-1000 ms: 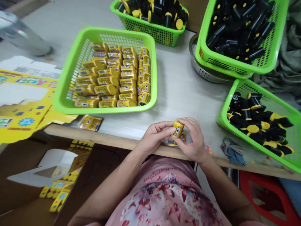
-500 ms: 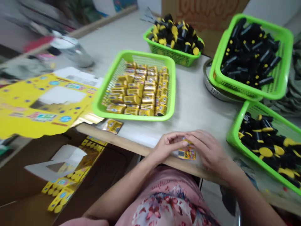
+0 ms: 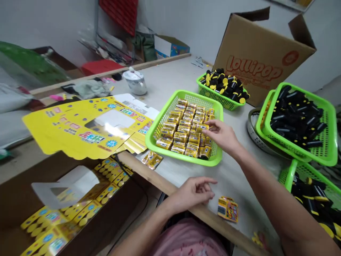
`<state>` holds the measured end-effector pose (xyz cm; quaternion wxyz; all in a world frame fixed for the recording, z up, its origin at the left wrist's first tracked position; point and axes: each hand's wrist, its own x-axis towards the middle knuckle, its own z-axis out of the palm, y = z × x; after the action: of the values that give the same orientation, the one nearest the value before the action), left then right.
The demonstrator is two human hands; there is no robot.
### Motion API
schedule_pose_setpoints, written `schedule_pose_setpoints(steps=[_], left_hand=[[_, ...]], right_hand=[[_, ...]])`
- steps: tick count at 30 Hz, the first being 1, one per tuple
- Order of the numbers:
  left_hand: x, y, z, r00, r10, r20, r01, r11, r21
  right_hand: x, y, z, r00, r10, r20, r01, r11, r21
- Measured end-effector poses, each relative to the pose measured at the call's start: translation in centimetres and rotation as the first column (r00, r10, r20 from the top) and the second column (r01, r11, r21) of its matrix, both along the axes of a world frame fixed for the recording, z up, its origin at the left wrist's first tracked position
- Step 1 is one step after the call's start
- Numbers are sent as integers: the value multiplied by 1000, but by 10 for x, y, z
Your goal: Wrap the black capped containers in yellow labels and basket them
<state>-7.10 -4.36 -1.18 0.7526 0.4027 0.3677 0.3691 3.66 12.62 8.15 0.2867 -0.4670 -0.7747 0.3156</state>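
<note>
My right hand [image 3: 221,134] reaches over a green plastic mesh basket [image 3: 183,156], its fingertips on a yellow-labelled bottle [image 3: 202,127] lying on top of the packed rows of similar bottles. My left hand [image 3: 193,193] rests near the wooden table edge [image 3: 170,190], fingers loosely curled around nothing. To its right lies a small printed yellow carton [image 3: 227,209], flat on the table. A large yellow printed cardboard blank [image 3: 87,129] lies open to the left of the basket.
Green baskets of black bottles with yellow caps [image 3: 225,85] stand at the back and right, one on a steel bowl [image 3: 254,129]. Behind is an open "Lollipop" cardboard box [image 3: 262,60]. Yellow printed cards fill a brown box [image 3: 74,209] at the lower left.
The view has swung up and farther out over the table. My right hand has moved from the table edge to the basket, and my left hand has separated from it. The carton now lies apart.
</note>
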Motion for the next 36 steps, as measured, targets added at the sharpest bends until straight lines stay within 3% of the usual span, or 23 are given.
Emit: schedule_pose_setpoints(steps=[3,7,12,16,19,22,25,28,32,36], left_hand=[[2,0,-1,999,-35,8,35,999,10],[2,0,-2,998,-60,19,60,998,-1],[2,3,-3,998,-54,16,54,999,4],[-1,4,0,999,-34,0,34,999,12],[-3,3,5,1000,-4,-5,4,1000,12],[-3,4,9,999,40,-15,-40,999,-25],[-3,7,11,993,90,-75,-91,996,-8],[-1,7,14,980,120,-159,-117,993,32],[4,5,11,946,178,-271,-150,981,121],[15,1,11,872,287,-397,-193,946,259]], right_hand=[[-40,27,-3,987,-118,106,117,993,13],[-70,43,-7,970,-110,218,109,994,15],[-80,49,-17,969,-55,242,54,998,9],[-65,40,-13,978,-75,196,64,996,62],[-25,4,-8,996,-45,78,21,957,288],[32,-59,-3,994,-26,102,-24,889,457],[88,-129,-12,970,-103,221,-15,879,476],[132,-182,-42,926,-153,346,13,927,374],[151,-209,-87,884,-124,450,-46,937,347],[150,-217,-92,881,-155,447,-2,944,330]])
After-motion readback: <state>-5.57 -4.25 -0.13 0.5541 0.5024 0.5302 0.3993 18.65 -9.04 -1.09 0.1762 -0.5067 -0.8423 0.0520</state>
